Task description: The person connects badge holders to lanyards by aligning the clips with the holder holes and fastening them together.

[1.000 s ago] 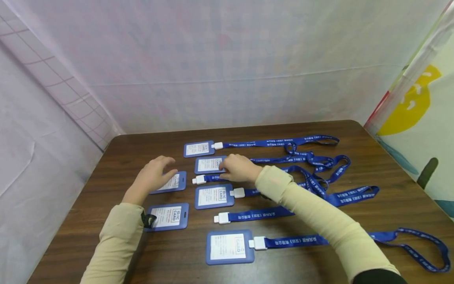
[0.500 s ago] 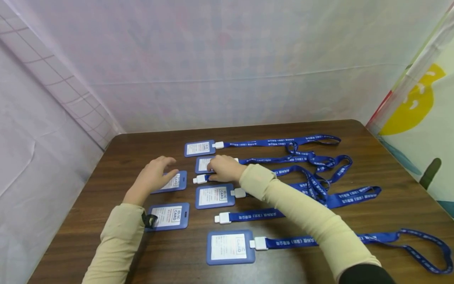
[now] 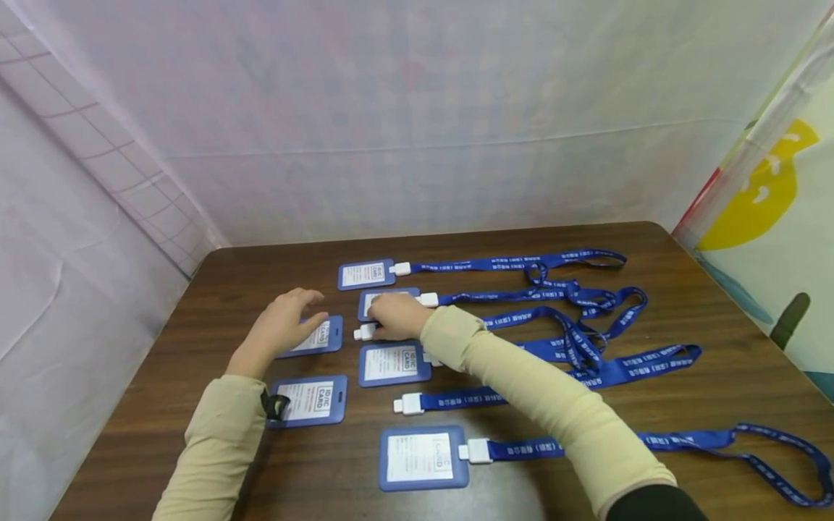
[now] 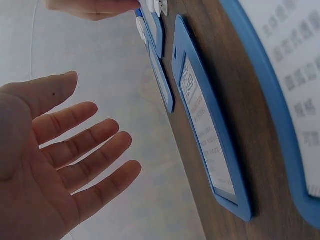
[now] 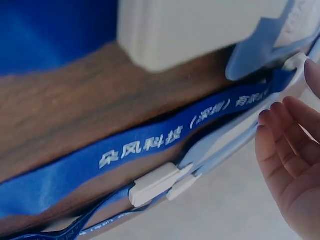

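My left hand (image 3: 279,327) hangs above a blue-rimmed badge holder (image 3: 334,334) at the left, fingers spread and holding nothing. In the left wrist view that same badge holder (image 4: 212,135) lies flat on the table, apart from the hand (image 4: 75,150). My right hand (image 3: 399,317) is low over the end of a loose blue lanyard, right by its white clip (image 3: 365,332). In the right wrist view the thumb and fingers of this hand (image 5: 295,160) stand apart near the end of the lanyard (image 5: 165,135). Behind the hand lies a badge holder (image 3: 370,298) joined to another lanyard.
Another unattached badge holder (image 3: 313,401) lies nearer at the left. A loose lanyard with a white clip (image 3: 410,404) and a clipped badge holder (image 3: 423,459) lie in front. More lanyards tangle (image 3: 586,318) at the right on the brown table (image 3: 521,499). White cloth (image 3: 417,145) hangs behind.
My right hand has moved left along the loose lanyard from its strap toward its white clip. The left hand stays nearly still above the badge holder.
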`<state>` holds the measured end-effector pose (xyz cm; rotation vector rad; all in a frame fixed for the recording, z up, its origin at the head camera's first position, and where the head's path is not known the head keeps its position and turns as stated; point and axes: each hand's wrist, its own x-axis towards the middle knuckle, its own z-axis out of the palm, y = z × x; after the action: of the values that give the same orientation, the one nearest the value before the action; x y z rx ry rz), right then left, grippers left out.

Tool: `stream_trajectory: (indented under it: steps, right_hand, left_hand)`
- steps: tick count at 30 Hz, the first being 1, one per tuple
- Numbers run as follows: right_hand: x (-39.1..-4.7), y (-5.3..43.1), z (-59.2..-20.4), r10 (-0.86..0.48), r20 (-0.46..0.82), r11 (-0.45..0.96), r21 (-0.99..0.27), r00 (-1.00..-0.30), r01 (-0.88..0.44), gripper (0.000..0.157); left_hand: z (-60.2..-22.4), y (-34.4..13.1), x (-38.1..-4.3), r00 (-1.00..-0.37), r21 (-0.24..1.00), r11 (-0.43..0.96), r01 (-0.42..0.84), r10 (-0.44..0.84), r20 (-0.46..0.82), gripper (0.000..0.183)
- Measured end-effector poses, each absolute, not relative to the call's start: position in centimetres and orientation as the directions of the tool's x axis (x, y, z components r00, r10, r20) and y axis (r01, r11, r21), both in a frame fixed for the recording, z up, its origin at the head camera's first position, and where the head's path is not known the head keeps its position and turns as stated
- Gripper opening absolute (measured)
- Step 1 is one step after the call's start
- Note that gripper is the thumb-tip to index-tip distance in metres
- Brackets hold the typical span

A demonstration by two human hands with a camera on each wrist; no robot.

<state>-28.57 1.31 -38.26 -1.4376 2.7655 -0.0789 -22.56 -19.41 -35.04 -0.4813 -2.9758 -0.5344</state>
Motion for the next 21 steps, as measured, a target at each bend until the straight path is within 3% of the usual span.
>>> stream_trajectory:
  steps: [21]
  right_hand:
    - [-28.4,0.5,-39.0,-0.788,-0.004,0.615,-0.054,-0.616,-0.786,0.016]
  left_hand:
    - [-35.4,-20.5,-22.3,-0.946,0.293,0.9,0.323,0.308,0.096,0.037]
